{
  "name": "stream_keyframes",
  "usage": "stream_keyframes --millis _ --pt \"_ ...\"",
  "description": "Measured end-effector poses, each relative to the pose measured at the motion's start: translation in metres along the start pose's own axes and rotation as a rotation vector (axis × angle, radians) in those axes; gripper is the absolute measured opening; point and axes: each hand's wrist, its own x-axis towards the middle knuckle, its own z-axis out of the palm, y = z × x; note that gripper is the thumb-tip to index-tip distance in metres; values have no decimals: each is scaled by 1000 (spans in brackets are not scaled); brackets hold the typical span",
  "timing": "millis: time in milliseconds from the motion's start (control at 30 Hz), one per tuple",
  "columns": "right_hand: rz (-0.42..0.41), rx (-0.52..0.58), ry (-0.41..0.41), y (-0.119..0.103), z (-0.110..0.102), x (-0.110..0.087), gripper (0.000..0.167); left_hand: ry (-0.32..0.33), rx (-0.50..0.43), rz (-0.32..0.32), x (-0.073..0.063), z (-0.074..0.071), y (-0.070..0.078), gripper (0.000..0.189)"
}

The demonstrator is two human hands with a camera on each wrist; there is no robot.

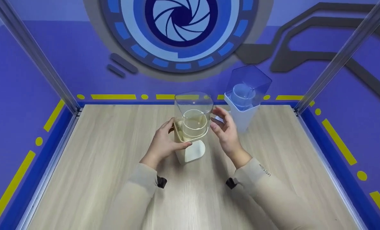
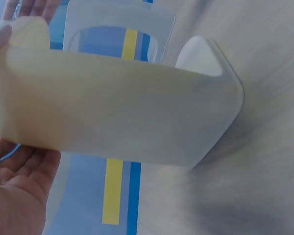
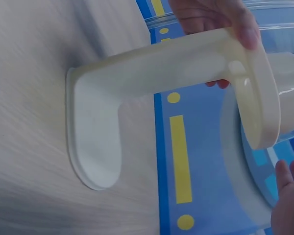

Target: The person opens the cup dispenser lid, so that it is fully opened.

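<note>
A cream C-shaped stand (image 1: 194,151) with a clear, open-topped container (image 1: 193,99) on its head stands on the table in front of me. A round cup-like part shows inside the container. My left hand (image 1: 162,143) grips the stand's head from the left, thumb across the front and fingers round the back. On the other side, my right hand (image 1: 229,135) is held up with loosely bent fingers and nothing in it. In the right wrist view its fingertips sit a little away from the head (image 3: 264,98), and the flat foot (image 3: 95,147) rests on the wood.
Behind my right hand stands a similar white dispenser (image 1: 243,119) with a bluish clear container (image 1: 250,76). The wooden table (image 1: 106,179) is bounded by blue panels with yellow markings (image 1: 113,96) and metal posts (image 1: 36,54) at the back corners.
</note>
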Motion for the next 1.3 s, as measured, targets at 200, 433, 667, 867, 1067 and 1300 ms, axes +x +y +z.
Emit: stream_keyframes --millis 200,433,667,867,1067,1300 --pt "-27 17 -88 -9 7 10 130 -112 -76 15 -2 -9 -4 127" --pt "-66 40 -214 -17 17 17 152 -206 -98 56 -1 -16 -12 126" --pt "-35 6 -300 -24 22 21 143 -228 -156 74 -3 -17 -18 123" --pt "-25 -16 -292 -27 21 24 124 -233 -168 67 -4 -18 -19 121" --pt "-17 -58 -261 -29 22 27 113 -240 -172 88 -2 -18 -22 122" --pt "-55 -50 -241 -30 24 27 104 -241 -156 106 2 -20 -23 121"
